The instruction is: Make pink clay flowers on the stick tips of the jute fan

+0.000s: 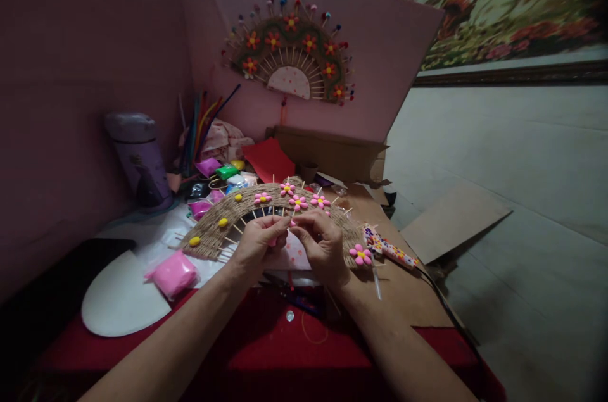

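A half-round fan point(209, 228) wound with twine over thin sticks lies in front of me. Pink flowers point(297, 202) with yellow centres sit on its band, and bare yellow dots point(223, 223) mark its left side. Over the fan's middle, my left hand point(266, 237) is closed, with a bit of pink clay point(272, 242) showing at its fingers. My right hand point(323, 240) is pinched close beside it, fingertips nearly meeting the left ones. A small pink piece point(292, 222) shows between the two hands; its exact shape is partly hidden by the fingers.
A pink clay packet point(173, 273) and white half-disc point(121, 297) lie left. A flower-patterned glue gun point(389, 249) rests on cardboard point(427, 307) at right, its cord trailing frontward. A purple bottle point(142, 164) stands back left. A finished fan point(289, 54) hangs on the pink board behind.
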Available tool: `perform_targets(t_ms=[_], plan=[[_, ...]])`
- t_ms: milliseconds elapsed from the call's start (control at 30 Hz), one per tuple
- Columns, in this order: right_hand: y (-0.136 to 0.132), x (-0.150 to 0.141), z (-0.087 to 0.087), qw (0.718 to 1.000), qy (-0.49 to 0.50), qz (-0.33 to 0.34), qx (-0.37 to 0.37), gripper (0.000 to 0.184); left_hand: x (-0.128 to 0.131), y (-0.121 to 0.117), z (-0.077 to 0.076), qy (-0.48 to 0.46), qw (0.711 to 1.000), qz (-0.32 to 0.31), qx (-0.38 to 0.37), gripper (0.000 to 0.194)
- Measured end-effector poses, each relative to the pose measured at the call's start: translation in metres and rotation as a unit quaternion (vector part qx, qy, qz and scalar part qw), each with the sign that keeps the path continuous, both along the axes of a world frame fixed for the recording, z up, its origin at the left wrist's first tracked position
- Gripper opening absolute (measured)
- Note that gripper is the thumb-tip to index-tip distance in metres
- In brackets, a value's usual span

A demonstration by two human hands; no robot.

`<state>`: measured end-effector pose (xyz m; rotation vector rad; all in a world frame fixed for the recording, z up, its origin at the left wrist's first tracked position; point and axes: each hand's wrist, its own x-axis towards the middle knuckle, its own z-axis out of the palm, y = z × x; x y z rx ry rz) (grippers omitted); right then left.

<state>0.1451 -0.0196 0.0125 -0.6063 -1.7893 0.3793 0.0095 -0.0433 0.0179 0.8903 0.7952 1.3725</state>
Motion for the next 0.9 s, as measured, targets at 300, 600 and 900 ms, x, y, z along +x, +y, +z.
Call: perform_targets(t_ms=[300,600,900], plan=[[-0.0011,0.0001,-0.0003,1.000,0.003,-0.008,0.002,0.005,0.0024,-0.0031,0.0066,0.001,1.000,0.000,-0.005,0.040],[-0.0009,0.0000,-0.0003,1.000,0.004,-0.011,-0.003,0.003,0.0014,-0.0010,0.0016,0.004,1.000,-0.002,0.003,0.038],[-0.0017,-0.0007,0.0004,1.000,-0.002,-0.016,-0.009,0.005,0.0007,0.0000,-0.0005,0.011,1.000,0.002,0.003,0.034]])
